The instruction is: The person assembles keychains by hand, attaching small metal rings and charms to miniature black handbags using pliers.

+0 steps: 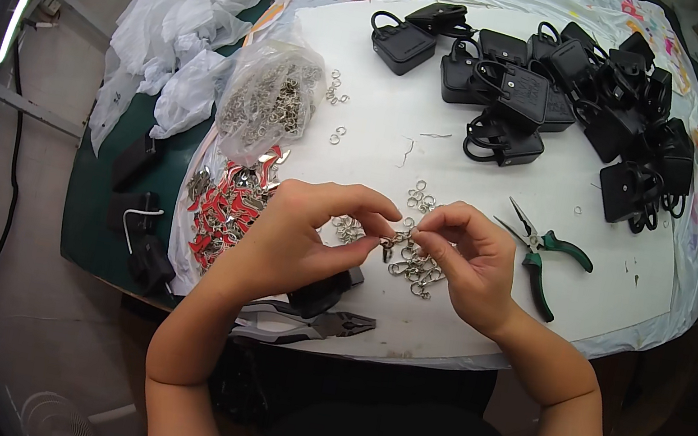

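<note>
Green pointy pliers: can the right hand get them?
Probably yes: the green-handled needle-nose pliers lie just to the right of the right hand, and nothing seems to block the way.

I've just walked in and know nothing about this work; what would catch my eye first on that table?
Probably the jumble of small black handbags across the table's far right. Next, the bright heap of red and silver pieces on the left, beside the left hand. In the middle, that hand pinches a small metal piece near loose rings, the right hand close by.
</note>
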Motion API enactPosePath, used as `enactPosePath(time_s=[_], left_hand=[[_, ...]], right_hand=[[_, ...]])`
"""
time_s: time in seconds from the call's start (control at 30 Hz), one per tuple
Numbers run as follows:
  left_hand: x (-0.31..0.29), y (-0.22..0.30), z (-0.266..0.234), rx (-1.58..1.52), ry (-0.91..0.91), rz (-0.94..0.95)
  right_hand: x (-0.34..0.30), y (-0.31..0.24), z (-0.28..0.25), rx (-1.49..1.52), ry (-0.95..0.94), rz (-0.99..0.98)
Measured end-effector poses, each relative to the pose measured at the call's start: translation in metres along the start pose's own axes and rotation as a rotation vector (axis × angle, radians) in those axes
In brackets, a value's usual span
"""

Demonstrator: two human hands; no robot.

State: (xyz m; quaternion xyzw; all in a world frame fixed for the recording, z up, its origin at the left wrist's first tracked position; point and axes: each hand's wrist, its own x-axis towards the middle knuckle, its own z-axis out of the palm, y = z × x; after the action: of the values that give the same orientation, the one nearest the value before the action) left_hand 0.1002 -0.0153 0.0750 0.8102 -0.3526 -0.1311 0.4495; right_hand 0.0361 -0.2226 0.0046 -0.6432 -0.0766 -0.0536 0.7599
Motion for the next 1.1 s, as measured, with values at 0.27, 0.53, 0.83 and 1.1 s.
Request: enactPosePath(time_s=[0.27, 0.53, 0.83, 1.1], left_hand=[[-0.101, -0.046, -0.009, -0.258, 0.106, -0.137], [-0.101, -0.04, 0.052, -0.117, 0.561, -0.148], [-0.093, -0.004, 0.057, -0.79, 0.195, -0.232], [-0.101, -0.002, 0.055, 0.049, 0.428, -0.12]], right_hand=[[0.008, -0.009, -0.016, 0.185, -0.083, 0.028], [-0.003, -0.022, 0.011, 0.462, -0.473, 0.379], [-0.016, -0.034, 0.039, 0.327, -0.268, 0.276], [-0.012, -0.059, 0.047, -0.388, -0.449, -0.099]])
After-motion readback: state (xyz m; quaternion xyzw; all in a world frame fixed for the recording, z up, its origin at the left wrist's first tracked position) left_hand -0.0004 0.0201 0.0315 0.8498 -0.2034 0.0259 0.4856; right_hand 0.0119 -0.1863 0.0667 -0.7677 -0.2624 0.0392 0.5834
